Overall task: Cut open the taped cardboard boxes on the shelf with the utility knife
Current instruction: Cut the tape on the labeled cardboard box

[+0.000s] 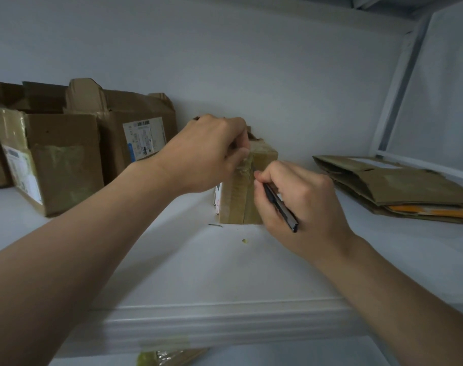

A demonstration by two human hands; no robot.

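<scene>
A small taped box (237,200) stands near the middle of a white shelf (172,260), close to the back wall. Glossy brown tape covers its front face, with a vertical seam running down it.

The left hand (209,154) reaches over the box from the left and grips it at the top: the fingers are curled over the upper edge, and the thumb lies against the tape beside the seam. The right hand (301,207) sits just right of the seam, its fingers wrapped tightly round a dark utility knife (280,207) held like a pen. The butt sticks out below the hand and the front end points up at the top of the seam — the blade is mostly hidden behind the fingertips, so I cannot tell whether it is touching the tape.

On the left of the shelf stand 2 opened boxes (61,165) with their flaps up and shipping labels on their sides. On the right lies a stack of flattened cardboard (399,186). A tiny scrap (245,241) lies on the shelf in front of the small box.
</scene>
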